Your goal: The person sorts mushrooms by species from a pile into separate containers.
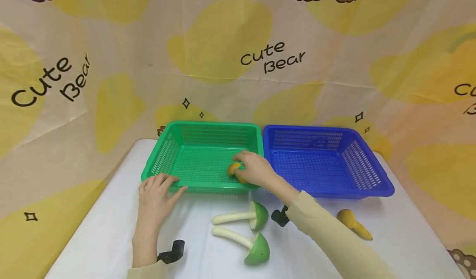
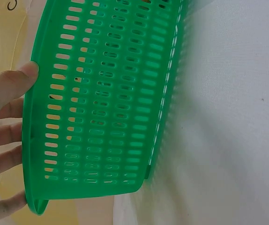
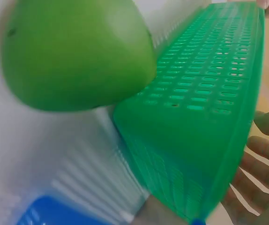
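Observation:
In the head view my left hand (image 1: 155, 196) grips the near rim of the green basket (image 1: 219, 187) at its left corner. The left wrist view shows the thumb on the outer side of that rim and fingertips behind it. My right hand (image 1: 256, 169) reaches inside the basket's right end and holds a small yellow mushroom (image 1: 233, 168), partly hidden by the thumb. In the right wrist view the basket wall hides the mushroom. Two green-capped mushrooms, one upper (image 1: 260, 215) and one lower (image 1: 259, 250), lie on the table in front.
A blue basket (image 1: 366, 194) stands against the green one on the right. Another yellow mushroom (image 1: 353, 224) lies in front of it, beyond my right sleeve. Black wrist mounts, one left (image 1: 172, 252) and one right (image 1: 279, 217), sit at my wrists. A patterned cloth (image 1: 223, 93) hangs behind the table.

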### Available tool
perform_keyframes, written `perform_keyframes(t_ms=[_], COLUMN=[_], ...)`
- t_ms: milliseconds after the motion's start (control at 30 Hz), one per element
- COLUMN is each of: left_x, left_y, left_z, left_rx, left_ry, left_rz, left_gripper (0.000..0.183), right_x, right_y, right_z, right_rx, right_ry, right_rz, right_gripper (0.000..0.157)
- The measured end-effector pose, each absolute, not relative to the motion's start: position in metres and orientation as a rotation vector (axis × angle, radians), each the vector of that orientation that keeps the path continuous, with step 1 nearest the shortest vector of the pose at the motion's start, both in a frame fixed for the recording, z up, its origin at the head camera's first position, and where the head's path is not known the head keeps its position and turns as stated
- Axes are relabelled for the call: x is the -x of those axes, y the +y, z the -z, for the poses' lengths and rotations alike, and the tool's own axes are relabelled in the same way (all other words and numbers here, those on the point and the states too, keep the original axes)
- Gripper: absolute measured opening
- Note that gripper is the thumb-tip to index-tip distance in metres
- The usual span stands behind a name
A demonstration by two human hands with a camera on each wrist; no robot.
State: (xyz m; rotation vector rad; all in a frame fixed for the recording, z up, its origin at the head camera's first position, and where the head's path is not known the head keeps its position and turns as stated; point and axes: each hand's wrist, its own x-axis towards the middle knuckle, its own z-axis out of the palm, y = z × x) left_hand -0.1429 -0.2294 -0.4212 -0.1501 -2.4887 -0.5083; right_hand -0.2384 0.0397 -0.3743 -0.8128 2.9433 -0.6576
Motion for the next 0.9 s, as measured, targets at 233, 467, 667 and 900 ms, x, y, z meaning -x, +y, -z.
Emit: perform_keyframes(t_ms=[233, 467, 667, 900], left_x=[0.142, 0.141, 0.141, 0.141], left_y=[-0.229, -0.230, -0.230, -0.228], left_z=[0.421, 0.421, 0.421, 0.421], left_rx=[0.140, 0.145, 0.150, 0.148], left_ry=[-2.500, -2.491, -2.480, -2.482], left_rz=[0.514, 0.510, 0.501, 0.501], left_gripper=[0.032, 0.031, 0.031, 0.032], right_x=[0.217, 0.199, 0.182, 0.164], right_y=[0.055, 0.067, 0.084, 0.114], right_z=[0.363, 0.356, 0.347, 0.341], right_rx=[0.939, 1.041, 1.102, 1.117], right_ry=[3.023, 3.106, 3.142, 3.211], right_rz=[0.591, 0.598, 0.610, 0.653], right_gripper=[0.034, 0.030, 0.033, 0.034])
